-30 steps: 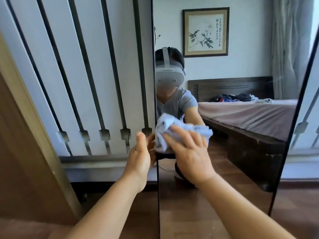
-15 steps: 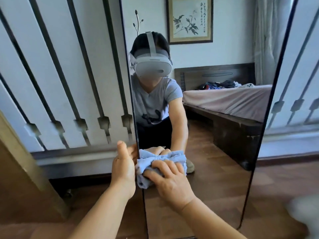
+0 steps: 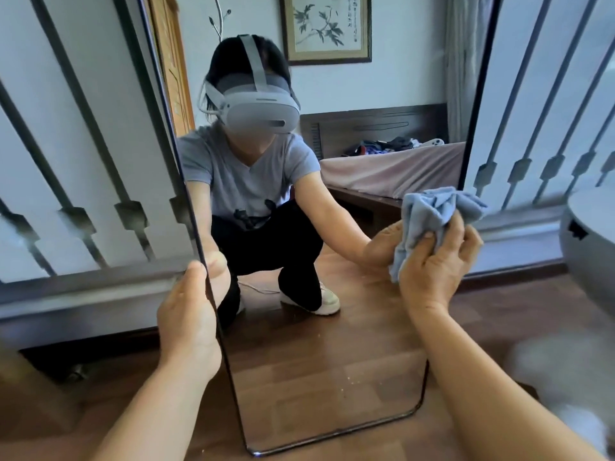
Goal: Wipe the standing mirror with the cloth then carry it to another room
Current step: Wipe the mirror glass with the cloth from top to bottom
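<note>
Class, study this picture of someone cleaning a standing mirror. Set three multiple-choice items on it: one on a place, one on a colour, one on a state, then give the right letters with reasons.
1. Where is the left hand?
A. on the mirror's left edge
B. on the floor
C. on the cloth

2. What colour is the cloth?
A. red
B. light blue
C. black

3. How is the cloth held?
A. spread flat
B. bunched in the right hand
C. lying loose on the floor

Answers:
1 A, its fingers wrap the mirror frame's left edge.
2 B, pale blue fabric.
3 B, crumpled in the grip.
</note>
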The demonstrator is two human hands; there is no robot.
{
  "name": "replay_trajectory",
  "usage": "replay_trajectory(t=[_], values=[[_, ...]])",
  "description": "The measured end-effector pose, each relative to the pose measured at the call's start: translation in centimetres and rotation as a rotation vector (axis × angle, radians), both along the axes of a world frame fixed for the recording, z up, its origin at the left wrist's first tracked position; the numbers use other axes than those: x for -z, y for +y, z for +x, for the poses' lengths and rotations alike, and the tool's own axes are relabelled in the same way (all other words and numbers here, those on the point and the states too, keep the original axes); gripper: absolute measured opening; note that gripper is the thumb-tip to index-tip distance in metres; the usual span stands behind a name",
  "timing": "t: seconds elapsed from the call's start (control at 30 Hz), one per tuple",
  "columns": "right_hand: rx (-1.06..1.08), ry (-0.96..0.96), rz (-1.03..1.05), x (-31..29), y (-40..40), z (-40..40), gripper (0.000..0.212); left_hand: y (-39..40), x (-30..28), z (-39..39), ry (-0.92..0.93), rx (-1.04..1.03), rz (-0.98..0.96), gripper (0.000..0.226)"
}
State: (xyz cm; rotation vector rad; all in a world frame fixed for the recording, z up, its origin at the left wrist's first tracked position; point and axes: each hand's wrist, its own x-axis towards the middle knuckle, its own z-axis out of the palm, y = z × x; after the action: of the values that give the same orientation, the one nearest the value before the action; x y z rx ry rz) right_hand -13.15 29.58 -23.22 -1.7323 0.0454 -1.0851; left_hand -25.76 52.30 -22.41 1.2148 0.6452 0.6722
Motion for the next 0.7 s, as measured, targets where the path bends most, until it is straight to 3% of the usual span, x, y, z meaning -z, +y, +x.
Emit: replay_trajectory(t=[0.1,0.23,0.3,0.43,0.6,0.7], values=[[-0.071,-0.033,-0.137,0.9,1.6,-1.4,0.038,-0.3,0.0,0.4,-0.022,-0.044,-0.022,0.019],[-0.270,-0.148,-0.550,2.9,5.1,-4.8,0.037,-0.4,-0.2,0.7,-0.024,-0.067,-0.017,0.013],[-0.353,-0.134,-0.633,3.2,5.7,-5.3,0.036,-0.2,-0.1,0.6,-0.038,-0.049,0.009,0.022],[-0.277,-0.162,-0.472,2.4,3.8,-3.6,0.038,0.1,0.3,0.3,-0.076,0.009,0.071,0.032],[-0.016,0.042,-0.027,3.1,-0.5,-0.5,0.044,0.1,0.4,0.2,-0.121,0.019,0.082,0.033],[-0.021,0.115,0.023,4.9,-0.1,-1.4,0.044,0.2,0.7,0.2,-0.131,0.021,0.088,0.032]])
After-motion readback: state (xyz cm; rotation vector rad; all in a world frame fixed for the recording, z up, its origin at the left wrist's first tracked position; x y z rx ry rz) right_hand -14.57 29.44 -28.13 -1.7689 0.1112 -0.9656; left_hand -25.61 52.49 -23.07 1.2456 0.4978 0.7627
